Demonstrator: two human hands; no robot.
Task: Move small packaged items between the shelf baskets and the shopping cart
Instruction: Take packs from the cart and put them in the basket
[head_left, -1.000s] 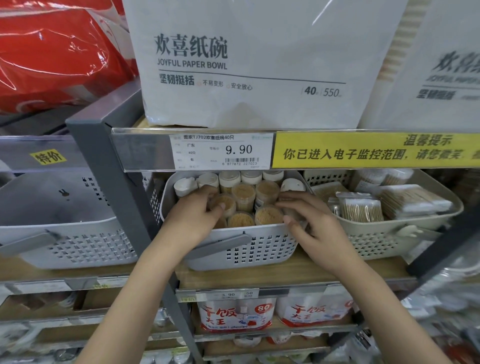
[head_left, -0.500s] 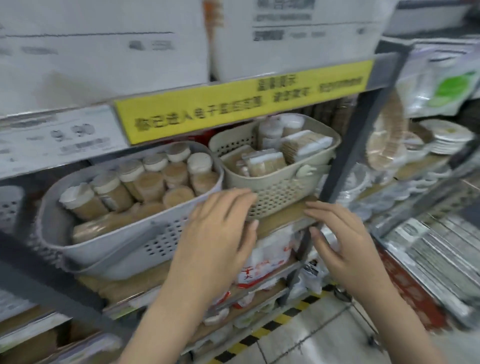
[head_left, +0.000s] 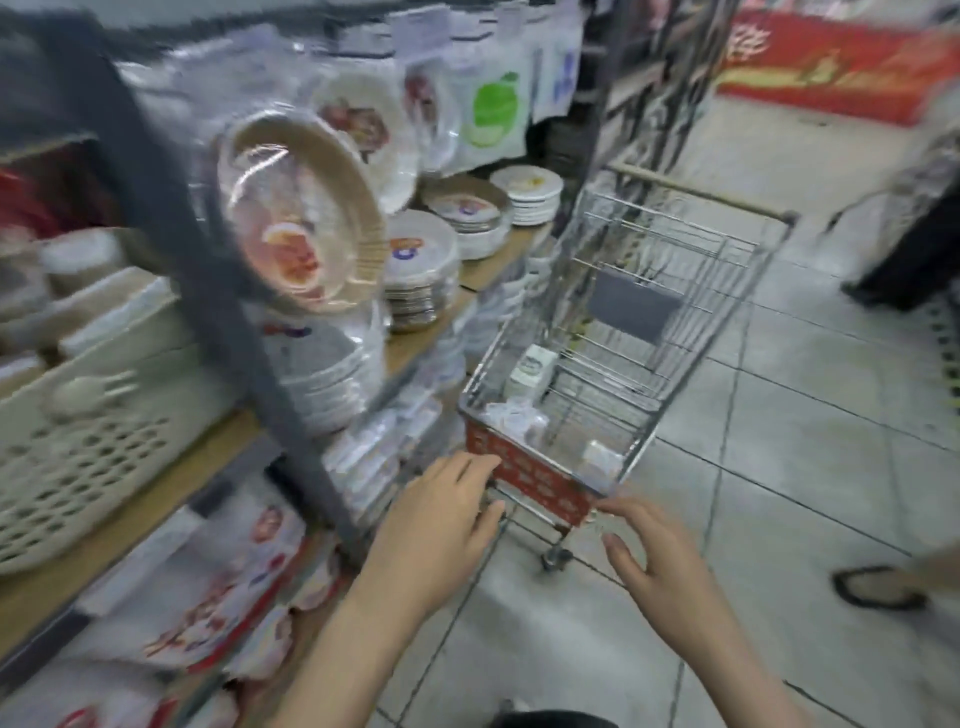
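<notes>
Both the left hand (head_left: 441, 519) and the right hand (head_left: 649, 561) are open and empty, reaching toward the cart (head_left: 530, 478), which holds a few small packages (head_left: 530, 369), while the shelf basket (head_left: 93, 441) sits well apart, so transfers appear partly done.

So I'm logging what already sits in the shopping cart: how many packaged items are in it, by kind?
In the shopping cart, as far as the blur allows:
White carton with green print: 1
Clear plastic packet: 1
Small white pack: 1
Total: 3
Left hand and right hand hold nothing.
</notes>
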